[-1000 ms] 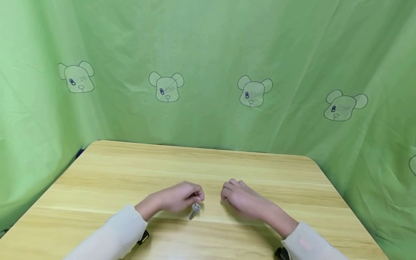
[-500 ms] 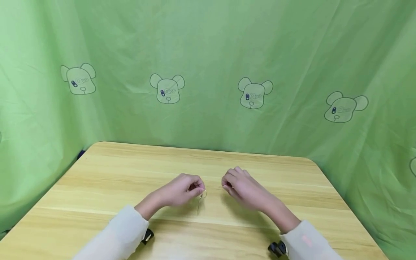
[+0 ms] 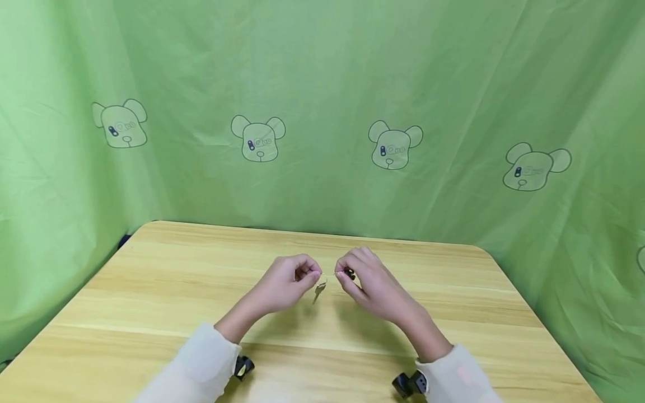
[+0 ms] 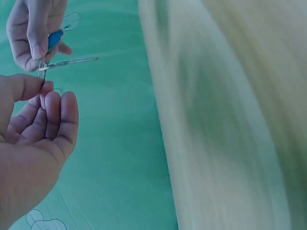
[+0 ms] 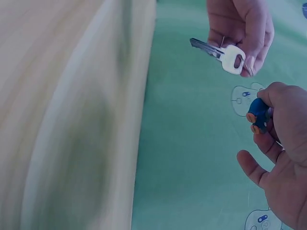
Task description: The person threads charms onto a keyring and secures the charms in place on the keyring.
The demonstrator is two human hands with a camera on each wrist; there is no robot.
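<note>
My left hand (image 3: 286,284) pinches a thin metal key ring (image 4: 42,72) between thumb and index finger, above the table. A silver key (image 5: 232,59) hangs from that ring, blade pointing down in the head view. Facing it across a small gap, my right hand (image 3: 377,286) pinches a small blue charm with orange tips (image 5: 259,114). The charm looks dark in the head view and is partly covered by the fingers. A fine link seems to stick out from the right fingertips toward the ring; whether they touch I cannot tell.
Below both hands lies a wood-grain table (image 3: 201,302) with rounded far corners. A green curtain (image 3: 322,190) printed with bear heads hangs behind it and at both sides. Black wrist cameras (image 3: 405,385) sit under the pale sleeves (image 3: 194,364).
Both hands have risen from the tabletop and moved away from the body and closer together. The key has lifted off the table and now hangs from the left hand's ring.
</note>
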